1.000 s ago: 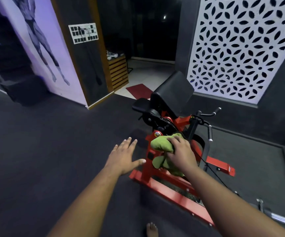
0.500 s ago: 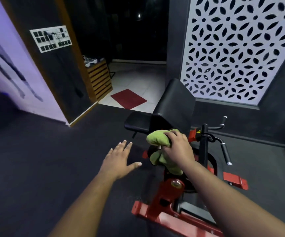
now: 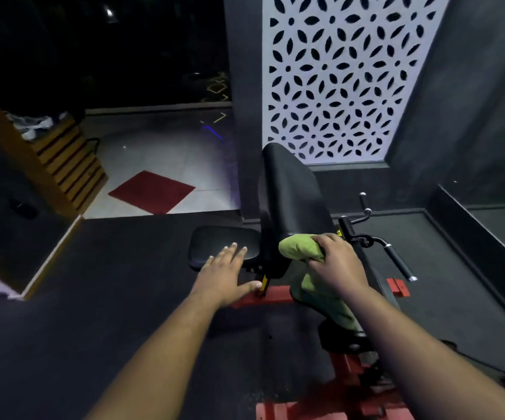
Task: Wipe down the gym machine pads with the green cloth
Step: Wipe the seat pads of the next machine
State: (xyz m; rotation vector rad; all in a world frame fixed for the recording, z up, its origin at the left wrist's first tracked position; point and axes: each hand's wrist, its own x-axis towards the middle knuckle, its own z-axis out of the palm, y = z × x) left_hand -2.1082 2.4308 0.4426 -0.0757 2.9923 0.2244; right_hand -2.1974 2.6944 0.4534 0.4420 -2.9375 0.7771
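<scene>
- Nearest: two bare forearms reach fwd over the red machine frame; its lower end is cut off at the bottom edge.
- Left hand is flat w/ fingers straight & spread, grasping nothing; it lies near the seat pad, contact unclear.
- Right hand is clenched round the green cloth, bunched at the lower edge of the tall arm pad; a loose tail hangs below the wrist.
- Cloth looks soft, light, floppy: prob. best held as a wad under the palm so the tail doesn't snag. Pads look smooth vinyl, so it should glide easily.
- Handles sit right of the pad.
- Far: patterned wall panel, red mat; the room beyond is too dark to read.
</scene>
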